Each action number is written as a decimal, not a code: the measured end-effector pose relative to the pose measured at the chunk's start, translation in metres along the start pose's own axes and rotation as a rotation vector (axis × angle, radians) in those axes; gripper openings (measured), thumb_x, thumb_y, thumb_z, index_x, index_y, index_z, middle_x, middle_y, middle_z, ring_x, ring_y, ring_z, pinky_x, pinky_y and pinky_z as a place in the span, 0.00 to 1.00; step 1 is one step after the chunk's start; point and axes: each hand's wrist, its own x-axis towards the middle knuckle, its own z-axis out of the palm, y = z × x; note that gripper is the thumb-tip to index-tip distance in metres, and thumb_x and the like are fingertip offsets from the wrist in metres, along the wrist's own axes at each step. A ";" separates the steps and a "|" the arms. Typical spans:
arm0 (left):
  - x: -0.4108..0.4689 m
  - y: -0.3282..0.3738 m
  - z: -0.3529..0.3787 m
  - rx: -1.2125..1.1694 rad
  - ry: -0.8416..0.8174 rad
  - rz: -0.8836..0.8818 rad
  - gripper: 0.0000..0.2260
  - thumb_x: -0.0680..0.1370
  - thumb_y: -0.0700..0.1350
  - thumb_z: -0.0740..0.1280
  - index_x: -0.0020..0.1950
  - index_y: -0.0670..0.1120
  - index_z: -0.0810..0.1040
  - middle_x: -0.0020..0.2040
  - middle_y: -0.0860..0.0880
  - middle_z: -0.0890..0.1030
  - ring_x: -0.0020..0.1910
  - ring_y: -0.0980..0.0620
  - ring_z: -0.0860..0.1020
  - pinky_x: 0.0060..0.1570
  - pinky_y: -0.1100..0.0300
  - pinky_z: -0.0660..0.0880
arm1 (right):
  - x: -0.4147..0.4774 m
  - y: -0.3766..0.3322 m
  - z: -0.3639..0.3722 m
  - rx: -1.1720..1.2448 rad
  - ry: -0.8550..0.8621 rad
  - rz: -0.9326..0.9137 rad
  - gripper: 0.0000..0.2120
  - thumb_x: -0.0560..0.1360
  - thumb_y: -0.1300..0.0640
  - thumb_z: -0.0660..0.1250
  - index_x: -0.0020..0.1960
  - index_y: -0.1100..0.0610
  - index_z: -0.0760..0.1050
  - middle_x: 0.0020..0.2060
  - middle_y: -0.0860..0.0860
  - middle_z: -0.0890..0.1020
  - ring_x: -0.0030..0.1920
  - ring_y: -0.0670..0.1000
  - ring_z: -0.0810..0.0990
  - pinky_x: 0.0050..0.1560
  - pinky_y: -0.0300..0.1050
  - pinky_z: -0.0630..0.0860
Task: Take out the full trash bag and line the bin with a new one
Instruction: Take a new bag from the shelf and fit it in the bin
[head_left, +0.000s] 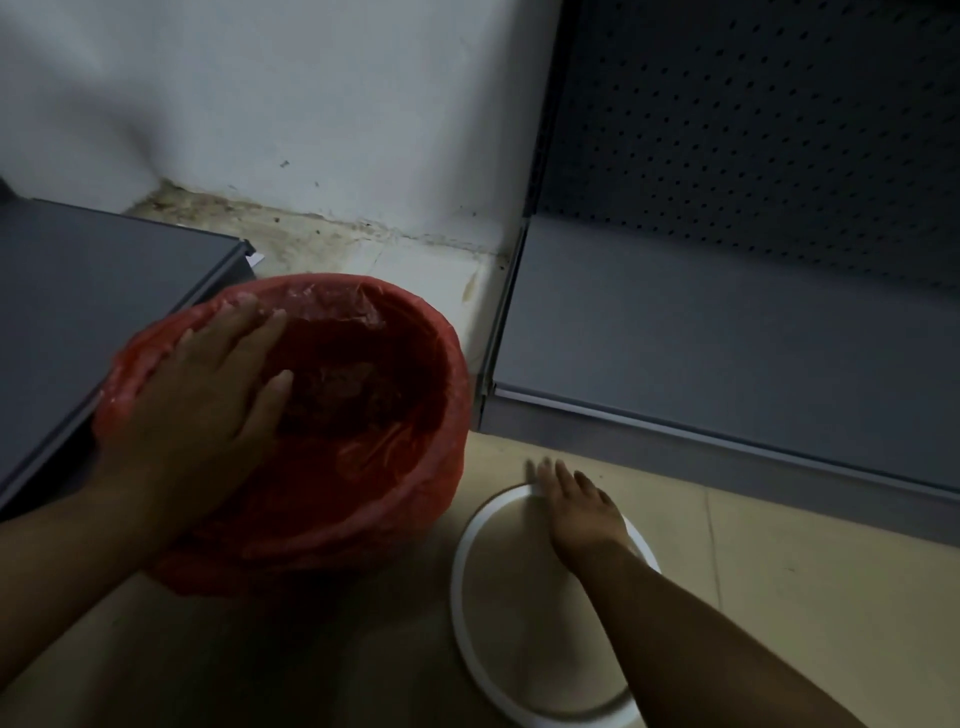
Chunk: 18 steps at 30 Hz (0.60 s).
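Observation:
A round bin lined with a red plastic bag (363, 415) stands on the floor in a corner; the bag is folded over the rim and hides the bin itself. My left hand (208, 384) lies flat on the bag at the near-left rim, fingers spread and reaching over the opening. A white ring (460, 582), the bin's rim clamp, lies flat on the floor to the right of the bin. My right hand (576, 504) rests on the ring's far edge with fingers stretched out; the frame does not show a grip.
A grey shelf board (88, 291) sits close to the bin's left. A grey shelving unit with a perforated back panel (753, 322) stands to the right. The stained white wall (311, 130) is behind. Beige floor tiles (779, 571) lie in front.

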 end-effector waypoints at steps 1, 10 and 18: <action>0.000 -0.001 0.000 0.010 -0.003 -0.004 0.32 0.74 0.59 0.46 0.73 0.44 0.61 0.74 0.40 0.62 0.73 0.42 0.59 0.71 0.45 0.55 | 0.005 0.000 0.002 0.005 -0.018 0.001 0.28 0.82 0.56 0.48 0.77 0.50 0.40 0.78 0.52 0.45 0.77 0.55 0.48 0.75 0.51 0.51; -0.007 -0.006 -0.001 0.005 0.024 -0.045 0.32 0.74 0.61 0.45 0.73 0.46 0.60 0.75 0.43 0.60 0.74 0.44 0.57 0.71 0.48 0.52 | 0.017 -0.012 -0.001 -0.098 -0.004 0.010 0.19 0.81 0.56 0.50 0.70 0.59 0.61 0.68 0.58 0.69 0.66 0.58 0.70 0.65 0.49 0.66; -0.001 -0.008 -0.001 0.030 0.028 -0.026 0.32 0.74 0.61 0.44 0.74 0.47 0.59 0.75 0.44 0.60 0.74 0.45 0.56 0.72 0.48 0.52 | 0.003 -0.001 -0.025 -0.137 0.052 -0.244 0.21 0.83 0.49 0.44 0.69 0.58 0.62 0.64 0.60 0.72 0.64 0.60 0.72 0.63 0.51 0.68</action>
